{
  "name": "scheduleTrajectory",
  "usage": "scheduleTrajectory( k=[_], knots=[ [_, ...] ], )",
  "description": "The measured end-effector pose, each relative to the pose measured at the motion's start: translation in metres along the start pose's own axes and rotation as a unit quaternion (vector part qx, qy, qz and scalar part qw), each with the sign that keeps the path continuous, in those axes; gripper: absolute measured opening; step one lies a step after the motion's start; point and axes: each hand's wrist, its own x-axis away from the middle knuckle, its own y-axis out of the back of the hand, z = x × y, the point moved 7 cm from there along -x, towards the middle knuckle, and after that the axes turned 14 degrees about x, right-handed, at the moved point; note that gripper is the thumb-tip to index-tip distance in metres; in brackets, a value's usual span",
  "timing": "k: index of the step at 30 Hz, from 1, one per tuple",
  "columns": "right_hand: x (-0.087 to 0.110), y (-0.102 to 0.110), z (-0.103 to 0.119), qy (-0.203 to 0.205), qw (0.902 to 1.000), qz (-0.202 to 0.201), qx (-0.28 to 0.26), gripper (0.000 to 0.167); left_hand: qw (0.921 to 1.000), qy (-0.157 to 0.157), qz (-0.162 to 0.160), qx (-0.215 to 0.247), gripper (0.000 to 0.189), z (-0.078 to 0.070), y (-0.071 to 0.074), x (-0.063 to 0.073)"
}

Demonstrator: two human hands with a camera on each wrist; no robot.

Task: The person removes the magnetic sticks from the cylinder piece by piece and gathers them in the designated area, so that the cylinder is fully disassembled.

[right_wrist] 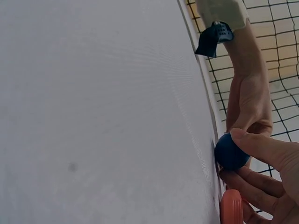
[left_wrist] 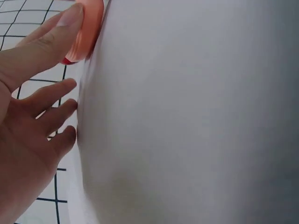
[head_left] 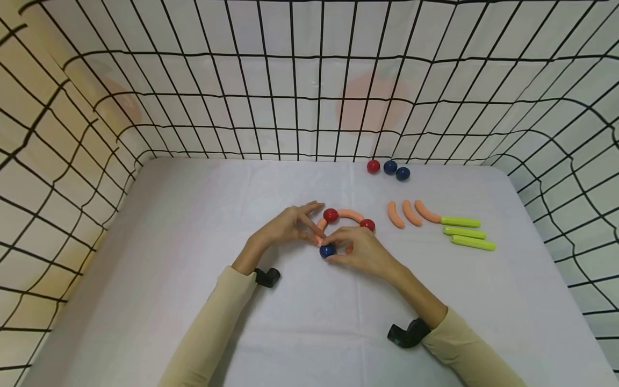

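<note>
On the white table, orange curved pieces and balls form part of a ring. My left hand [head_left: 289,223] pinches the ring's left curved piece [left_wrist: 89,32] between thumb and forefinger, its other fingers spread. My right hand [head_left: 365,251] holds a dark blue ball [head_left: 327,251] between thumb and fingers, at the near end of that piece. A red ball [head_left: 330,215] sits at the piece's far end, joined to a second curved piece [head_left: 350,214] leading to another red ball [head_left: 367,224]. Another orange piece [right_wrist: 231,207] lies beside the right fingers, partly hidden by the hand in the head view.
At the back lie a loose red ball [head_left: 373,166] and two blue balls [head_left: 396,170]. To the right are loose orange curved pieces [head_left: 411,213] and several lime green sticks [head_left: 464,233]. Black wire mesh [head_left: 319,97] walls the back and both sides.
</note>
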Motion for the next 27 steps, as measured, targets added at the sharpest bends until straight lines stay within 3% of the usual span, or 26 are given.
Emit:
scheduleTrajectory(
  k=[8, 16, 22, 24, 27],
  knots=[
    [0.002, -0.003, 0.002, 0.016, 0.9999, -0.001, 0.001, 0.034, 0.9996, 0.020, 0.020, 0.003, 0.021, -0.002, -0.002, -0.004],
    [0.005, -0.005, 0.005, 0.032, 0.9990, 0.003, 0.030, 0.032, 0.9987, 0.027, 0.031, -0.030, 0.020, -0.006, -0.004, -0.008],
    [0.009, -0.006, 0.013, 0.042, 0.9973, 0.033, 0.050, 0.033, 0.9984, 0.040, 0.022, -0.032, 0.018, -0.004, -0.002, -0.010],
    [0.011, -0.003, 0.014, 0.038, 0.9979, 0.036, 0.037, 0.034, 0.9984, 0.041, 0.016, -0.034, 0.019, -0.004, -0.001, -0.010],
    [0.010, 0.010, 0.009, 0.017, 0.9998, 0.008, 0.011, 0.036, 0.9985, 0.037, 0.015, -0.036, 0.020, -0.005, -0.001, -0.009]
  ],
)
